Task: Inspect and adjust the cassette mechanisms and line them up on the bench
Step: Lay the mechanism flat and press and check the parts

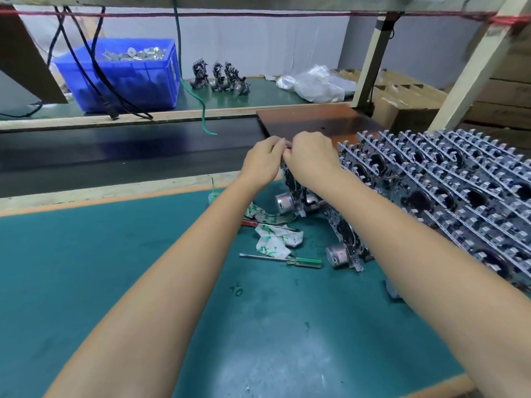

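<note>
Both hands meet at the top edge of one cassette mechanism (293, 182), which stands upright on the green mat (172, 282) at the near end of the packed rows (448, 182). Left hand (263, 159) has its fingers curled in, pinching the top edge; right hand (311, 159) is curled over the same edge from the other side, its fingertips hidden.

Handling judgement: a stiff stamped-metal frame, light but bottom-heavy where the cylindrical motor (283, 203) hangs below the hands. Thin levers and tabs look easily bent; the frame edges are the safe hold.

Appearance: silver plate, dark round openings, white plastic clips. A second mechanism (344, 242) stands nearer the person, below the right forearm. A green-handled screwdriver (287, 259) lies beneath the hands.
</note>
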Available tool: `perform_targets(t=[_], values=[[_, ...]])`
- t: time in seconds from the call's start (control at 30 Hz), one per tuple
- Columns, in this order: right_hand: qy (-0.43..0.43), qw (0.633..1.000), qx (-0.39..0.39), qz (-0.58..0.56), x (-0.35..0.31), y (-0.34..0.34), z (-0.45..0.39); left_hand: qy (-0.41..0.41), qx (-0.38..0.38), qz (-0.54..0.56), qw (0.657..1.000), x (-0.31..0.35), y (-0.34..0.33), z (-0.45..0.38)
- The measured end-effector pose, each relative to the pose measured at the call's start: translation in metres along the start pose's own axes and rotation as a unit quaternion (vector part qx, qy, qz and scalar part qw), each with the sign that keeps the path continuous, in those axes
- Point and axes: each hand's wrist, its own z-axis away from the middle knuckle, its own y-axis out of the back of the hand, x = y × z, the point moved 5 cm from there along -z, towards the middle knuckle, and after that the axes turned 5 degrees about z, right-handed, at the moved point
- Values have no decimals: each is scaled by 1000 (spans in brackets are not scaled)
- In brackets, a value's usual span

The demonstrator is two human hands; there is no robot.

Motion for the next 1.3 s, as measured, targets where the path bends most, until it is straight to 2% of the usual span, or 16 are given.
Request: perform_targets(t=[0.13,0.23,0.33,0.53,0.6,0.7,0.8,0.9,1.0,1.17,1.3], values=[[4,1000,-7,18,-10,-4,0,0,37,-13,999,-7,4,-2],[5,998,-16,61,-8,-12,2,25,1,46,999,-21,-6,0],[-10,997,-14,81,2,-19,5,0,-25,65,998,-26,-20,6],[-3,994,13,110,7,-21,13,-21,-7,118,993,-27,-33,18],[-1,993,9,115,6,-21,13,-45,-6,79,996,-26,-31,26],[-3,990,17,142,3,-9,14,-42,13,-55,997,-29,-28,43],[10,985,85,152,-10,10,30,-18,56,-185,981,-31,-18,67],[28,982,132,129,-24,14,56,-11,32,-294,955,-32,-14,91],[56,991,80,90,-36,-5,74,4,-8,-348,937,-36,-18,101],[20,997,-74,20,-39,-50,84,-26,9,-397,917,-48,-19,105],[-2,997,-77,-17,-34,-56,84,-64,17,-400,914,-52,-14,103]])
